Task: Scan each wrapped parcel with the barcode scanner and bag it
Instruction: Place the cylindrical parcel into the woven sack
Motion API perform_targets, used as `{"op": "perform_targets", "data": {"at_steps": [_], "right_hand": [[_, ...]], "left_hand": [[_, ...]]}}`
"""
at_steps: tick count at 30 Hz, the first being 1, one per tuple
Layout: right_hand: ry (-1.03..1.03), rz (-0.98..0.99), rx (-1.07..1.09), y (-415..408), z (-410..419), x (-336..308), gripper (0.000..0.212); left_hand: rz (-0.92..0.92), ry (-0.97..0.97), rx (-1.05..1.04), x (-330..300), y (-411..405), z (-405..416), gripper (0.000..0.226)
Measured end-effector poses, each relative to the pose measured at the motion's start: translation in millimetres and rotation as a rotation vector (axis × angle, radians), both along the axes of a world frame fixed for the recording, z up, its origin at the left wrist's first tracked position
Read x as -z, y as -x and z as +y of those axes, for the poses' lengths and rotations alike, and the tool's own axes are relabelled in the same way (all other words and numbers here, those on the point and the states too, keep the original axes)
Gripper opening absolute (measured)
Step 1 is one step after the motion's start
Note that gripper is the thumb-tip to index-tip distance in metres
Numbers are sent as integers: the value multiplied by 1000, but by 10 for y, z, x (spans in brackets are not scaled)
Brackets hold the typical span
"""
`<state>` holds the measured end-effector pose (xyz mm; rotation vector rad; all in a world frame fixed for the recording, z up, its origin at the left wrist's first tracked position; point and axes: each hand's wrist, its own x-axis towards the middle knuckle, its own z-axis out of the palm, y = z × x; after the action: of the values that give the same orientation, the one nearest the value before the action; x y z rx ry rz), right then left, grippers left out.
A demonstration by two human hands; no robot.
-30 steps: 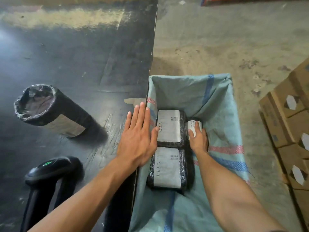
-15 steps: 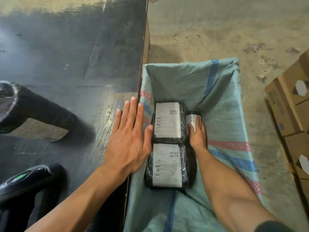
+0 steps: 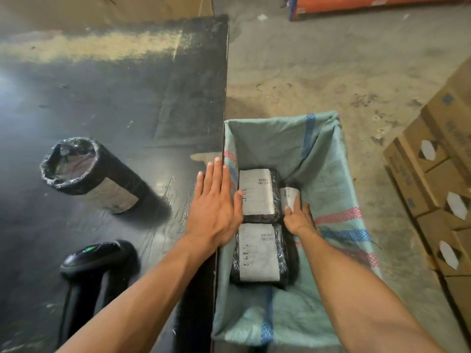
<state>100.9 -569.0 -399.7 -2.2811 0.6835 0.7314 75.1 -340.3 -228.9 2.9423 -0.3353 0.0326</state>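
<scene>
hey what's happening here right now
A person is packing wrapped parcels into a woven sack beside a black table. The right hand sets a small parcel next to two larger ones already inside. The left hand lies flat at the table edge. One cylindrical parcel and the scanner sit on the table.

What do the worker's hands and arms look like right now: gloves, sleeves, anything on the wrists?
Both are bare: no gloves on the left hand or right hand, no rings, watch or wristband, and no sleeves on either forearm as far as the frame shows.
</scene>
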Motion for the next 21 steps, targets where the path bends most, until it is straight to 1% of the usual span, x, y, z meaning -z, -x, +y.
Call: {"op": "perform_targets", "data": {"at_steps": [4, 11, 15, 18, 21], "right_hand": [[46, -7, -63, 177, 4, -333, 67], [96, -124, -115, 572, 154, -1145, 58], [161, -216, -133, 864, 287, -1551, 60], [228, -258, -145, 1027, 415, -1831, 58], [222, -341, -126, 1111, 632, -2146, 53]], "left_hand": [[42, -1, 1, -37, 1, 3, 72], [160, 61, 19, -207, 26, 15, 75], [231, 94, 108, -410, 35, 165, 79], [184, 63, 191, -621, 92, 339, 60], [21, 19, 270, -875, 165, 528, 48]]}}
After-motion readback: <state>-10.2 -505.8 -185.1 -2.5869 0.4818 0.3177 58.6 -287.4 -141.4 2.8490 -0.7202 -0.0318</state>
